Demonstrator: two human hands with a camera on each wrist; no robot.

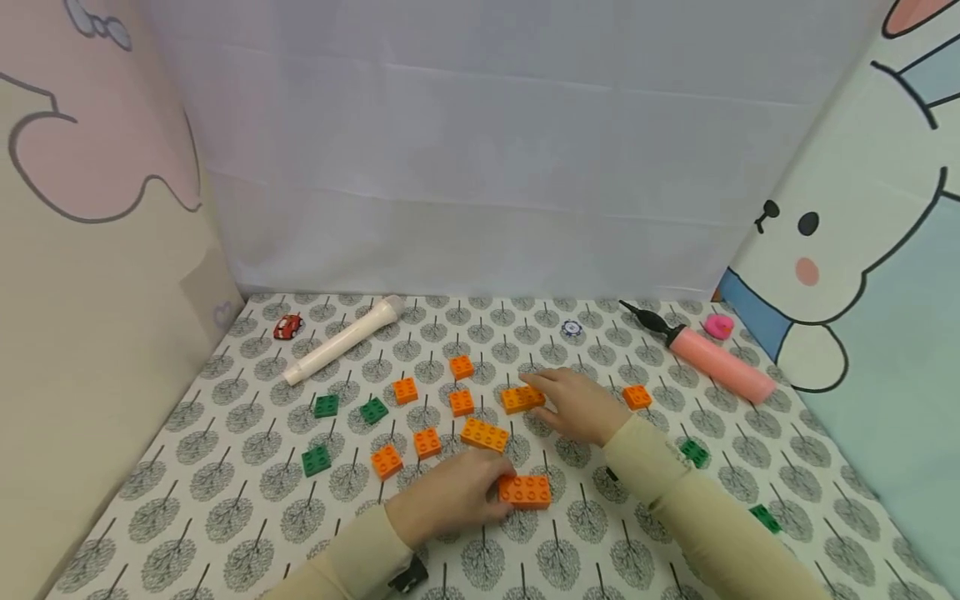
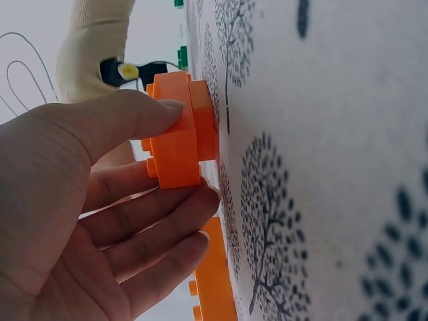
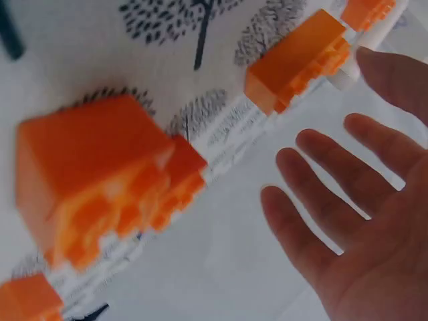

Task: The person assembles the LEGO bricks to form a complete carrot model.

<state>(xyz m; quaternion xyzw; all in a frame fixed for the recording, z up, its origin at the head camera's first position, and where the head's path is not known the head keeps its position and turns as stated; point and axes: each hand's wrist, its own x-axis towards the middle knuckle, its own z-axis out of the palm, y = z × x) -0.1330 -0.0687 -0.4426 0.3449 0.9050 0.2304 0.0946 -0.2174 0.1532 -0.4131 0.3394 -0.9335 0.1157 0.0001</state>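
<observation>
My left hand (image 1: pixel 457 492) pinches an orange toy building brick (image 1: pixel 527 492) at its left end, low over the cloth. In the left wrist view the thumb lies on the held brick (image 2: pixel 177 157), and fingers are behind it. A second orange block (image 2: pixel 204 124) shows against its underside; whether they are joined I cannot tell. My right hand (image 1: pixel 581 404) reaches beside a yellow-orange brick (image 1: pixel 521 400), its fingertips overlapping that brick's right end in the head view. The right wrist view shows this hand (image 3: pixel 361 200) with fingers spread and nothing between them. Another yellow-orange brick (image 1: pixel 484 435) lies between the hands.
Several small orange bricks (image 1: pixel 405 390) and green bricks (image 1: pixel 316 459) lie scattered on the tree-print cloth (image 1: pixel 255 533). Farther back are a white tube (image 1: pixel 345 340), a red toy car (image 1: pixel 287 326), a blue-white chip (image 1: pixel 572 327), a pink pump (image 1: pixel 720 362) and a pink toy (image 1: pixel 718 326).
</observation>
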